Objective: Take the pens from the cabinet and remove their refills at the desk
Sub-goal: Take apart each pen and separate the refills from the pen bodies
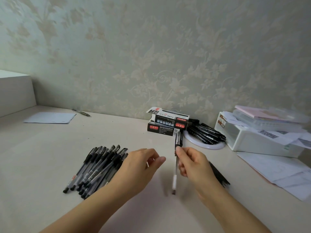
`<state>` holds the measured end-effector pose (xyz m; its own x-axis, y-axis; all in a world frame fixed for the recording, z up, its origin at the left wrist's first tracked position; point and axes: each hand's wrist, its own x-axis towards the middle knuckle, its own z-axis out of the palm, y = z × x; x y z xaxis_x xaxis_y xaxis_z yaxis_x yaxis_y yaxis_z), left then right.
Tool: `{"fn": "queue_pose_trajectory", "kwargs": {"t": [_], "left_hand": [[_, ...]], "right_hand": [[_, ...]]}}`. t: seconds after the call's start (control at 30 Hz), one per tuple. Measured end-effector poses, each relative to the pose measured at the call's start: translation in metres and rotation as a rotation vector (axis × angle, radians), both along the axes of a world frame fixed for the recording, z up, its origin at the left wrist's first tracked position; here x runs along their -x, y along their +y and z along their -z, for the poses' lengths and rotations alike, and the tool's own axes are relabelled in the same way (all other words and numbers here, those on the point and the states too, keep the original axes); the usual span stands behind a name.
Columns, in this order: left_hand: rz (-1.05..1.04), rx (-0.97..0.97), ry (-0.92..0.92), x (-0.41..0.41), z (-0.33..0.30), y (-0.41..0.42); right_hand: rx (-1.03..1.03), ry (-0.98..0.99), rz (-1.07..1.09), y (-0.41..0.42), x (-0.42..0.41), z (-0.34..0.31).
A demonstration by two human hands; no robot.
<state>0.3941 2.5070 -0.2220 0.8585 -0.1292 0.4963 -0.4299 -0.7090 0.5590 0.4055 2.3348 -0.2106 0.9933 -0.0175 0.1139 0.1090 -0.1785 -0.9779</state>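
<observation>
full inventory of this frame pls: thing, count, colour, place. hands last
clear-barrelled black-capped gel pens: a pile, too overlapped to count, desk left of centre
single pen with black cap: one, gripped upright at centre
black and white cardboard pen boxes: two, stacked, by the wall
black capped pens on a white round base: a heap, right of the boxes
thin black refills: a bundle, desk behind the right forearm
white plastic storage box: one, far right, papers on top
loose white paper sheets: several, right edge
pale notepad sheet: one, far left
dark pen: one, beside that sheet
beige desk: one
left hand: holds nothing, fingers loosely curled
right hand: grips the single pen
</observation>
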Motion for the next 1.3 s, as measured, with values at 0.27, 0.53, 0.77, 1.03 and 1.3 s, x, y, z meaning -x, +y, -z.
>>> {"fn": "queue_pose_trajectory", "kwargs": {"t": [0.27, 0.53, 0.77, 1.03, 1.3], "left_hand": [[0.132, -0.080, 0.040, 0.004, -0.004, -0.005], [0.077, -0.217, -0.001, 0.004, -0.006, 0.004], [0.084, -0.225, 0.015, 0.005, -0.008, 0.002], [0.003, -0.404, 0.037, 0.006, -0.011, 0.003], [-0.055, -0.407, 0.066, 0.001, -0.012, 0.008]], "right_hand": [[-0.289, 0.071, -0.271, 0.008, 0.007, 0.006], [-0.200, -0.095, -0.091, -0.003, -0.001, 0.009], [-0.151, -0.085, -0.255, 0.004, 0.003, 0.017], [-0.130, -0.170, -0.247, 0.005, 0.004, 0.015], [-0.145, -0.200, -0.214, 0.006, 0.005, 0.014]]}}
